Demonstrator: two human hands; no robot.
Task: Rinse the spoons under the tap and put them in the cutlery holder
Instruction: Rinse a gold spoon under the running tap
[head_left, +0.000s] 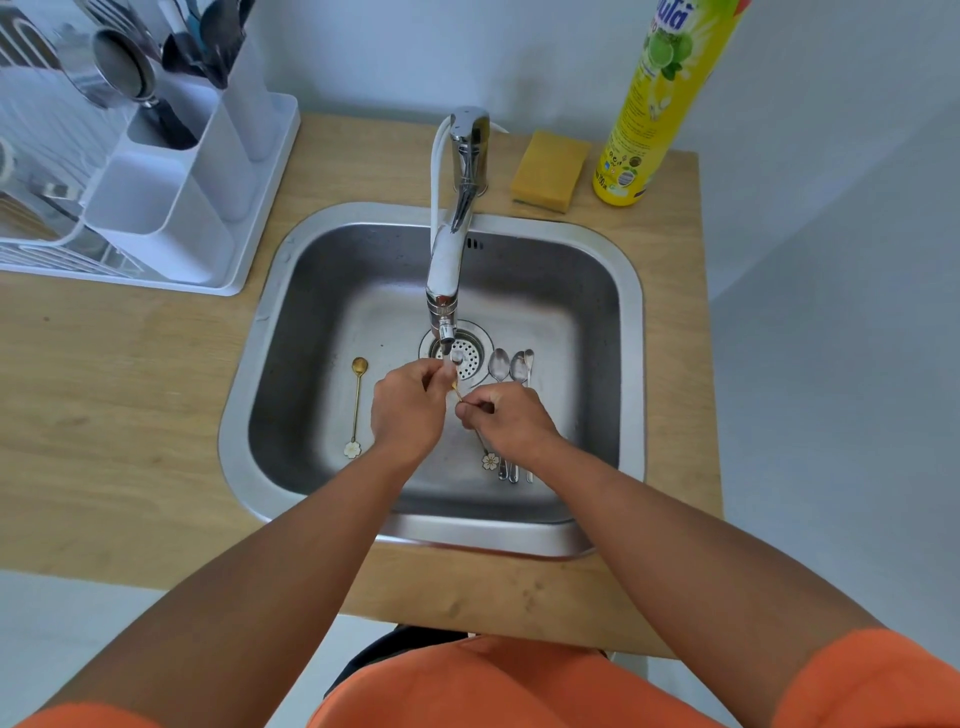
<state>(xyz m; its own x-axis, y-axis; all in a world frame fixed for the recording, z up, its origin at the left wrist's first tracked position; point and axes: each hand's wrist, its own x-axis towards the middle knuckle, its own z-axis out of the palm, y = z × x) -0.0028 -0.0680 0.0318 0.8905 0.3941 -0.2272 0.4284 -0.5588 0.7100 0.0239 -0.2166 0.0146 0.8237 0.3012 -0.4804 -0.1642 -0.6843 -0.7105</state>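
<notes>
Steel sink (291, 291): both hands (408, 410) pinch thin gold spoon (457, 393).

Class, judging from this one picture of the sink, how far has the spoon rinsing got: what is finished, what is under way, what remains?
Done: the cutlery holder already holds utensils, though which were rinsed is unclear. In hand: left hand and right hand hold a gold spoon beneath the tap. Left: another gold flower-ended spoon and silver spoons lie in the sink.
</notes>
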